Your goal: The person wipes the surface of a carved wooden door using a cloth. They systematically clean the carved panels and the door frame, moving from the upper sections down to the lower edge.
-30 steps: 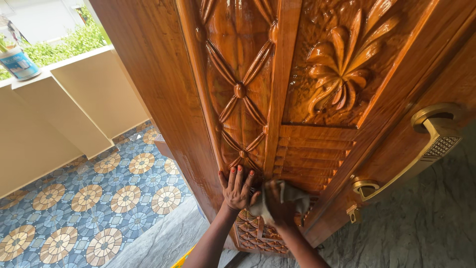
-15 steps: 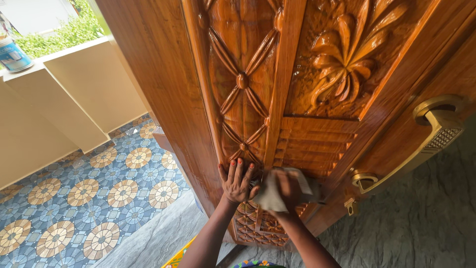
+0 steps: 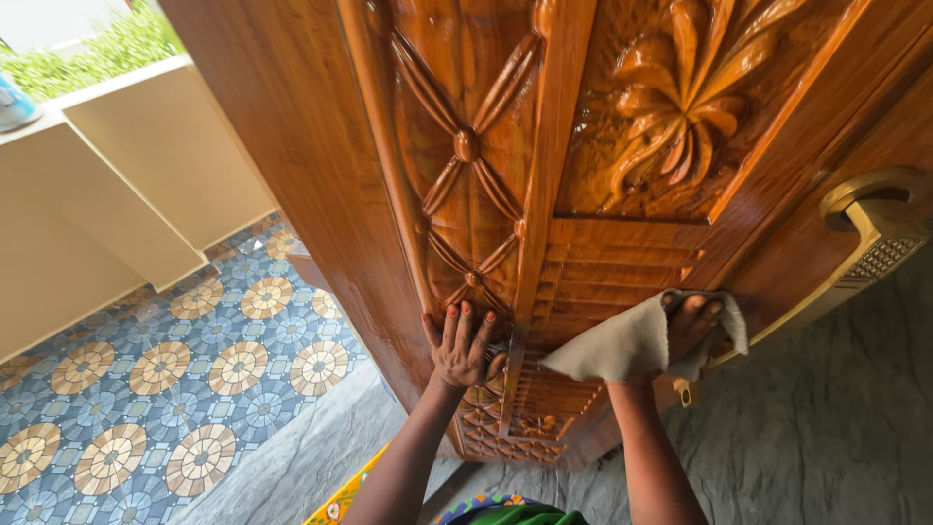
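1. Both forearms rise from the bottom edge of the view toward the carved wooden door (image 3: 321,194), with a strip of green and patterned clothing (image 3: 505,510) showing between them at the very bottom.
2. The left hand (image 3: 459,347) is pressed flat against the door's lower carved part, palm to the wood, wrist bent back. Its fingers (image 3: 465,321) are spread and point upward – it grips nothing, only rests on the surface beside the vertical moulding.
3. The right hand (image 3: 692,326) is held out to the right of the left one, its fingers curled around a pale grey-beige cloth (image 3: 622,348). The cloth is bunched in the grip and drapes leftward over the slatted panel (image 3: 607,277), touching the wood near the door's right stile.
4. Just beyond the right hand sits the brass door handle (image 3: 880,238) – a long lever with a textured grip, partly hidden at its lower end by the hand and cloth. A small brass latch piece (image 3: 686,393) hangs just below the cloth.
5. Higher on the door are a diamond lattice carving (image 3: 466,146) and a carved flower (image 3: 685,107).
6. To the right lies grey marble-look floor (image 3: 836,428); to the left, blue and tan patterned tiles (image 3: 185,369), then a cream parapet wall (image 3: 126,165) with green foliage (image 3: 97,49) beyond it.
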